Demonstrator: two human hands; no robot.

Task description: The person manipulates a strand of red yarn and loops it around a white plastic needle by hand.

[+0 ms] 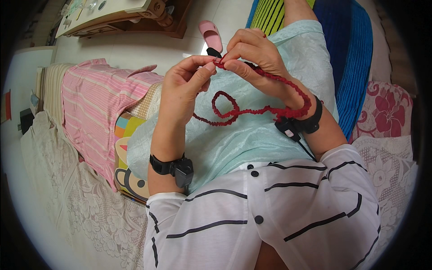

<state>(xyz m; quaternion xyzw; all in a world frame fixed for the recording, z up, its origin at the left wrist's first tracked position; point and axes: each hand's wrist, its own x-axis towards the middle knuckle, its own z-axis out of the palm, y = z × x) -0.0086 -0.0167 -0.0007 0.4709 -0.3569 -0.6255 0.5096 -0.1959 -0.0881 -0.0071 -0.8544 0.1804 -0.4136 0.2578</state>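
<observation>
A long, narrow dark red yarn cord [258,110], knitted or crocheted in look, runs between and below my hands. My left hand [182,82] pinches one end of it between thumb and forefinger. Close against those fingertips, my right hand [258,54] grips the same end, with a thin red strand there. Something thin shows between the fingertips, too small to identify. From there the cord passes beside my right palm, turns near the wrist and loops over the pale green cloth on my lap. Its other part goes out of sight behind my left hand.
A pink slipper [211,35] lies on the tiled floor. Beyond stands a wooden table [135,17] with a pale top. Pink striped cloth [98,91] and a lace cover [84,209] lie at the left, a blue and green striped cloth [354,67] at the right. Black bands with small devices circle both wrists.
</observation>
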